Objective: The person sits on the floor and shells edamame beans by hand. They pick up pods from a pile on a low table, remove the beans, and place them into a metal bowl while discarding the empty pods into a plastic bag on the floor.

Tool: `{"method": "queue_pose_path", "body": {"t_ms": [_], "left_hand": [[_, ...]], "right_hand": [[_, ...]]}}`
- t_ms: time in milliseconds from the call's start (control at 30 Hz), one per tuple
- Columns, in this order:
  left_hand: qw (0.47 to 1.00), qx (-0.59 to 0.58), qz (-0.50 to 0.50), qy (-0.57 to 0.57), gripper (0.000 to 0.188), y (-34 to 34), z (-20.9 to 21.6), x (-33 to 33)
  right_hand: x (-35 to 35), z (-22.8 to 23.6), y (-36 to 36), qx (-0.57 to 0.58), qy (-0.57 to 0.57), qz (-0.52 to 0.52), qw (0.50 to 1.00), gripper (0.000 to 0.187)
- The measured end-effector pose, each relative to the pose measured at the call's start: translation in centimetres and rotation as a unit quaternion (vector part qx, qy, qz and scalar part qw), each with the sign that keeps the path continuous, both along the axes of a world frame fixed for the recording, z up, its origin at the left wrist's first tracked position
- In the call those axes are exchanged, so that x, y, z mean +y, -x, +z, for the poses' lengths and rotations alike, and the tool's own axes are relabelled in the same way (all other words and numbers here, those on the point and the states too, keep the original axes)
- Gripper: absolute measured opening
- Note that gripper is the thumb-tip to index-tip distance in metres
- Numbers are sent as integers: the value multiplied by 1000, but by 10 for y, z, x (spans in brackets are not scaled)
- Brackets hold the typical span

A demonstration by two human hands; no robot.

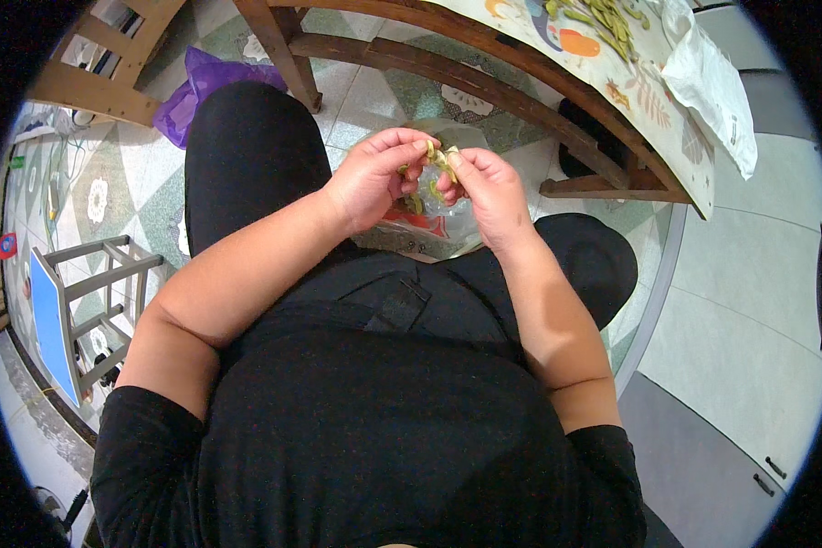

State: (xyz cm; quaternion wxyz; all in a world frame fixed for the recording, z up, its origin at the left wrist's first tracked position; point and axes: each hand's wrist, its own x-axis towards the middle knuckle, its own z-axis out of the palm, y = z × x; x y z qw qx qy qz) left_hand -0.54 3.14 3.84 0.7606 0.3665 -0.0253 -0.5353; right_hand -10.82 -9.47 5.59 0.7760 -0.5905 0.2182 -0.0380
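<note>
Between my knees, my left hand [381,175] and my right hand [487,189] meet over a clear plastic bag [463,219]. Both hands pinch a green bean pod [440,157] with thumb and fingers, one at each side of it. The pod looks bent or split, though the fingers partly cover it. Below it, some green pieces show inside the bag, beside a red patch on the plastic. A heap of green pods [609,20] lies on the table [644,114] ahead to the right.
A white plastic bag [712,87] hangs over the table's right end. Wooden legs and crossbars stand just ahead of my knees. A purple bag [212,80] rests on the tiled floor by my left knee. A blue-topped stool [55,324] lies sideways at left. Pale cabinets [749,301] line the right.
</note>
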Motion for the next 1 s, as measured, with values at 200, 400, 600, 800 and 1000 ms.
{"method": "queue_pose_path", "body": {"t_ms": [200, 400, 600, 800, 1000], "left_hand": [[996, -83, -24, -27, 11, -4, -12, -1], [975, -132, -54, -169, 8, -1, -23, -1], [983, -49, -142, -107, 20, -7, -68, -6], [943, -311, -89, -78, 19, -4, -83, -8], [878, -451, -115, -111, 19, -10, -75, -9]], "right_hand": [[-8, -5, -2, 21, 127, 22, 991, 16], [-12, -6, 1, 79, 427, 51, 899, 17], [-42, 47, -2, -100, 449, -138, 877, 5], [-112, 105, -36, -37, 704, -207, 678, 13], [-157, 114, -58, 137, 805, -123, 564, 15]]}}
